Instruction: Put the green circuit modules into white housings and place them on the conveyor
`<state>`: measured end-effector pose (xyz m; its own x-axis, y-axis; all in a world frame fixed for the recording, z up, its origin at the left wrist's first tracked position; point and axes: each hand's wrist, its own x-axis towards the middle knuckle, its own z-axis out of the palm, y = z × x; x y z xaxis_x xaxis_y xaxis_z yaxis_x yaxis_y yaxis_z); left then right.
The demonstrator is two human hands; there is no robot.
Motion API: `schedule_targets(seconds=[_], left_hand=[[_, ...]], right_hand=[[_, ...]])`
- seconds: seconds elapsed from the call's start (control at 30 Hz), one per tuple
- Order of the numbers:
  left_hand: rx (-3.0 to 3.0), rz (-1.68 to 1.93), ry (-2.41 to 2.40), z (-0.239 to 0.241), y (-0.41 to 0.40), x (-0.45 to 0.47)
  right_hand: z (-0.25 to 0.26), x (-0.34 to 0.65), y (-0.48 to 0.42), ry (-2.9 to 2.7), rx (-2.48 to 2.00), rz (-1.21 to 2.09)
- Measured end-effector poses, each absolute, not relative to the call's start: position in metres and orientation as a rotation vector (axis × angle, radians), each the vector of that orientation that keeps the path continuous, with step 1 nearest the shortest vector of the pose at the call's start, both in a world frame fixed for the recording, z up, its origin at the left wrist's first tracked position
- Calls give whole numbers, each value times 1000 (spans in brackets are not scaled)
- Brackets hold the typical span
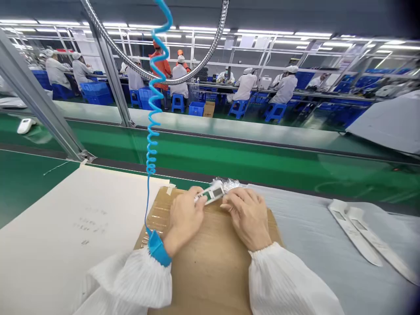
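Note:
My left hand (pixel 186 215) grips a small white plastic housing (pixel 216 191) with a dark rectangular window and a green part inside. The housing is tilted, its right end higher, above a brown cardboard sheet (pixel 213 258). Close to that right end is my right hand (pixel 247 212), its fingers curled and thumb drawn in. What lies between those fingertips is too small to make out. Crumpled clear plastic (pixel 229 184) lies just behind the housing. A blue wrist strap (pixel 158 248) with a coiled blue cord (pixel 151 131) circles my left wrist.
Two long white plastic shells (pixel 356 234) lie on grey-white sheeting at right. White paper with handwriting (pixel 88 218) covers the left side. Beyond runs a green conveyor belt (pixel 197 155), with a white device (pixel 25 126) at far left. A metal post (pixel 110 65) rises ahead; co-workers sit farther back.

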<state>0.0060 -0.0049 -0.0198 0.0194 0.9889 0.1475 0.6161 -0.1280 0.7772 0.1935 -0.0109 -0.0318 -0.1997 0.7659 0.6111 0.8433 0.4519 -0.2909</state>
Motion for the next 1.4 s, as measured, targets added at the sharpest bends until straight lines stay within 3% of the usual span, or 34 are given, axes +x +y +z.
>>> schedule_targets(seconds=[0.13, 0.27, 0.57, 0.97, 1.17, 1.27, 1.4], left_hand=[[1489, 1099, 1496, -22, 5, -1], [1502, 1020, 1273, -21, -2, 6], [1961, 849, 1391, -12, -19, 16], [1459, 1050, 1695, -18, -3, 7], [908, 1394, 1075, -14, 14, -8], [914, 1351, 1035, -13, 9, -2], [957, 1263, 1023, -11, 0, 5]], right_hand=[[-32, 187, -15, -1909, -1275, 124], [-31, 191, -13, -1675, -1307, 261], [-27, 196, -15, -1882, -1383, -385], [-24, 184, -21, -1823, -1237, -19], [-34, 211, -5, -1375, -1550, 268], [-46, 233, 13, -1205, -1677, 250], [-58, 243, 26, -1398, -1844, 269]])
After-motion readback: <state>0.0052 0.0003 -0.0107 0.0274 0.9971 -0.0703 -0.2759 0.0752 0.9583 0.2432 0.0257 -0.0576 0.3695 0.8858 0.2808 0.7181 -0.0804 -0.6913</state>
